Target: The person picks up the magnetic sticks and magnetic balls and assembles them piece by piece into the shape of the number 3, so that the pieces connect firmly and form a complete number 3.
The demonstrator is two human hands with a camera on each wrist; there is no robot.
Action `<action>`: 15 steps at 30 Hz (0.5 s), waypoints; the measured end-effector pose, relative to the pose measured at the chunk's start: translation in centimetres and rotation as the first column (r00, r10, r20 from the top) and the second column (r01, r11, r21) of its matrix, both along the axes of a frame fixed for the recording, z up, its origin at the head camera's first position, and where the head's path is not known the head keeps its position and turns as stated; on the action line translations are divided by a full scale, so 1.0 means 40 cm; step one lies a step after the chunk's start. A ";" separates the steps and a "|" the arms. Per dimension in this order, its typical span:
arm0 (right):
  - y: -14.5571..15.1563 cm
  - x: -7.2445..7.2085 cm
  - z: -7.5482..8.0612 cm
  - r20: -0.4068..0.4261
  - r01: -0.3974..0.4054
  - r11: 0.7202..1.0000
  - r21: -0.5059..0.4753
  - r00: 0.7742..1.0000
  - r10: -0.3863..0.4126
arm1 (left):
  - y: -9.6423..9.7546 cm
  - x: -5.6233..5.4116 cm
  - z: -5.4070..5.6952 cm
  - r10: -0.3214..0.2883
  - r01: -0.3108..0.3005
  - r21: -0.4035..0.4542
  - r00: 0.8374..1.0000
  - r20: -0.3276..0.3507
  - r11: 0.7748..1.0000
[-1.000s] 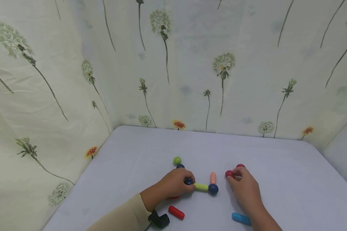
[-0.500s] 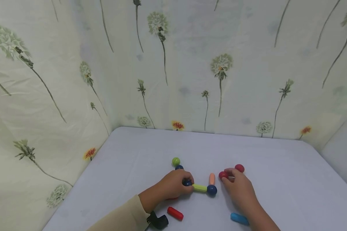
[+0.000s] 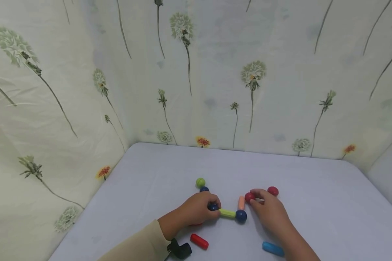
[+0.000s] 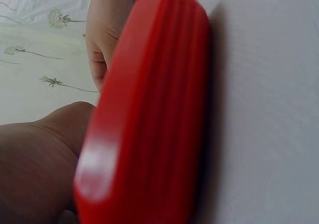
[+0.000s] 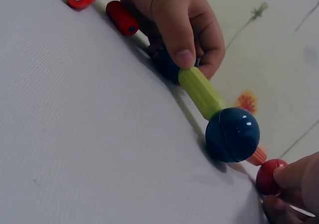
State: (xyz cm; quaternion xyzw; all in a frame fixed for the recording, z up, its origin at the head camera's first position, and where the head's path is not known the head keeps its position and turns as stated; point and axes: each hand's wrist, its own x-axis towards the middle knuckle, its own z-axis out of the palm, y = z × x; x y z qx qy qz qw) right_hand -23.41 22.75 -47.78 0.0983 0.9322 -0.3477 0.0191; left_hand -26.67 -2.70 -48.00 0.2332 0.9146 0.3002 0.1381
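Note:
In the head view my left hand [image 3: 199, 208] grips a dark blue ball [image 3: 213, 207], thumb over the joint with a yellow-green rod [image 3: 227, 213]. That rod ends at another blue ball [image 3: 241, 216], from which a peach rod [image 3: 241, 203] points away. My right hand [image 3: 270, 212] pinches a red ball [image 3: 249, 197] right at the peach rod's far end. The right wrist view shows the same red ball [image 5: 269, 177] between thumb and finger, beside the peach rod [image 5: 257, 156]. Past the left hand lie a third blue ball [image 3: 204, 189] and a green ball [image 3: 200, 182].
A second red ball [image 3: 273, 191] sits behind the right hand. A red rod [image 3: 199, 241] and a black object [image 3: 179, 250] lie near the left forearm. Another red rod [image 3: 196, 224] is mostly hidden under it. A blue rod [image 3: 273, 249] lies by the right forearm.
My right hand has moved left with its red ball, up to the peach rod's end. The other red ball stays behind, now more exposed. The left hand keeps its grip in place.

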 end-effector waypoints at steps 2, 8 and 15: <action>0.003 -0.003 0.002 -0.001 -0.008 1.000 -0.004 1.000 0.008 | 0.003 0.000 0.001 0.002 -0.002 -0.002 1.000 0.003 1.000; 0.006 -0.018 0.004 0.005 -0.029 0.999 -0.033 1.000 0.029 | 0.010 0.003 0.001 0.006 -0.006 -0.008 1.000 0.008 1.000; 0.009 -0.040 0.000 0.003 -0.061 0.996 -0.068 0.998 0.061 | 0.007 0.005 0.004 0.017 -0.017 -0.007 1.000 0.006 1.000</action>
